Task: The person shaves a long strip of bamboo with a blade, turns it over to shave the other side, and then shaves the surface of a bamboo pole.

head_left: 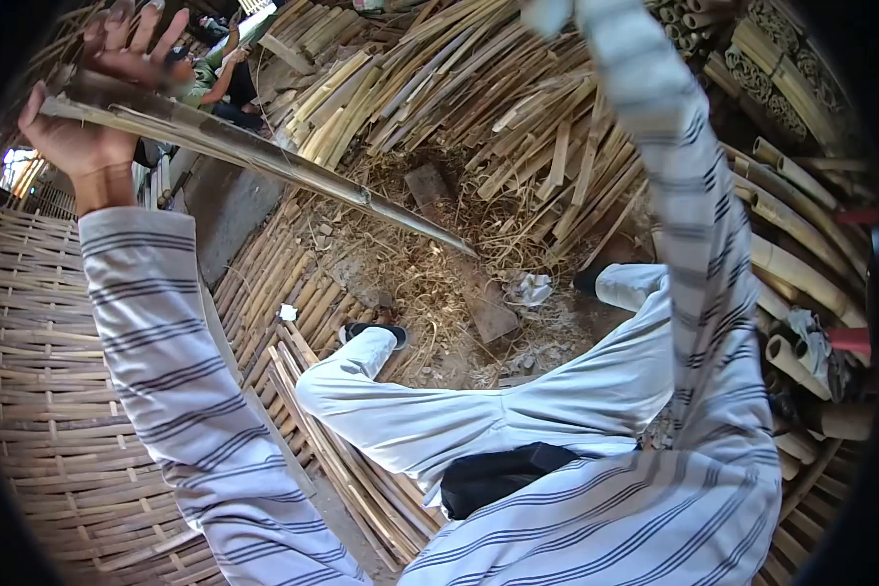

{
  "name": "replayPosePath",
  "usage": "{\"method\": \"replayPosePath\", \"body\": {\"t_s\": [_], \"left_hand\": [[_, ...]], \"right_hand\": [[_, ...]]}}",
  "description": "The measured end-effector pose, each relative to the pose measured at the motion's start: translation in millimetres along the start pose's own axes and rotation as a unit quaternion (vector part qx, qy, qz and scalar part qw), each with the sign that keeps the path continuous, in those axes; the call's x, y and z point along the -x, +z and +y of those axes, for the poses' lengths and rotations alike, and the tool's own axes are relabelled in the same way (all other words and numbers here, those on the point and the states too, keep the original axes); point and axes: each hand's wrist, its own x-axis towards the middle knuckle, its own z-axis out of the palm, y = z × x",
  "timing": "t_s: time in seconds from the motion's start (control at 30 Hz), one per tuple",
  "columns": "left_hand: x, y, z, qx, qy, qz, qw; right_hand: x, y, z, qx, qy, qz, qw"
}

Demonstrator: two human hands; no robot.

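Note:
Up at the left, my left hand (103,146) has its fingers spread wide. Against its palm, between thumb and fingers, rests a long split bamboo pole (293,168). The pole slants down to the right, its far end near a wooden plank (488,311) on the ground. My right arm, in a striped sleeve (698,195), is raised toward the top edge. A pale blurred shape (547,15) beside it may be part of my right hand; its fingers cannot be made out.
A large pile of split bamboo strips (459,88) lies ahead. Shavings (430,264) cover the ground between my feet. A woven bamboo panel (59,391) stands at my left, and thick bamboo poles (791,264) lie at my right. Another person (220,83) sits farther back.

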Motion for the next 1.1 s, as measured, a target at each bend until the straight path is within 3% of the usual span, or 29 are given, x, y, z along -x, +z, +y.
{"method": "replayPosePath", "body": {"t_s": [0.03,0.13,0.3,0.33,0.37,0.47,0.53,0.57,0.6,0.7,0.8,0.83,0.9,1.03,1.1], "left_hand": [[4.7,10.4,-8.0,-0.009,0.006,-0.001,1.0],[6.9,6.8,-11.6,-0.126,0.115,0.155,0.973],[-9.4,4.6,-15.2,-0.2,0.228,0.277,0.912],[-5.3,-29.5,7.1,0.03,0.041,-0.051,0.997],[-7.9,-25.6,7.7,-0.005,0.058,0.007,0.998],[-33.2,22.2,-21.3,-0.071,0.091,0.0,0.993],[-51.7,57.2,-51.1,-0.112,0.112,-0.003,0.987],[-58.7,66.3,-59.8,-0.132,0.12,-0.003,0.984],[-68.1,66.0,-62.8,-0.149,0.139,0.08,0.976],[-88.8,74.2,-70.9,-0.1,0.123,0.061,0.985],[-95.4,96.1,-75.9,-0.185,0.078,0.096,0.975],[-104.5,95.3,-82.6,-0.173,0.107,0.113,0.972],[-106.8,92.4,-78.8,-0.203,0.049,0.062,0.976],[-81.9,118.6,-96.9,-0.428,0.132,0.219,0.867],[-58.1,88.5,-100.4,-0.523,0.169,0.279,0.787]], "right_hand": [[-17.5,-2.2,-14.0,0.054,-0.026,-0.009,0.998],[-66.8,-11.4,-38.9,0.167,-0.055,-0.04,0.984],[-84.7,-47.9,-10.0,0.246,0.022,-0.075,0.966],[-76.1,-54.4,3.9,0.24,0.046,-0.08,0.966],[-61.1,-61.7,21.3,0.229,0.076,-0.083,0.967],[12.0,-54.1,79.0,0.177,0.16,-0.047,0.97],[61.5,-11.6,70.4,0.121,0.198,-0.063,0.971],[69.4,-3.1,85.7,0.132,0.179,-0.075,0.972],[76.0,3.3,101.4,0.143,0.162,-0.087,0.972],[69.3,37.3,90.6,0.18,0.151,-0.156,0.959],[53.2,56.2,91.1,0.073,0.162,-0.226,0.958],[47.2,55.8,90.2,0.145,0.147,-0.228,0.952],[36.7,54.9,86.8,0.284,0.112,-0.227,0.925],[33.0,49.1,75.6,0.379,-0.01,-0.161,0.911],[33.7,41.7,65.4,0.395,-0.033,-0.096,0.913]]}}
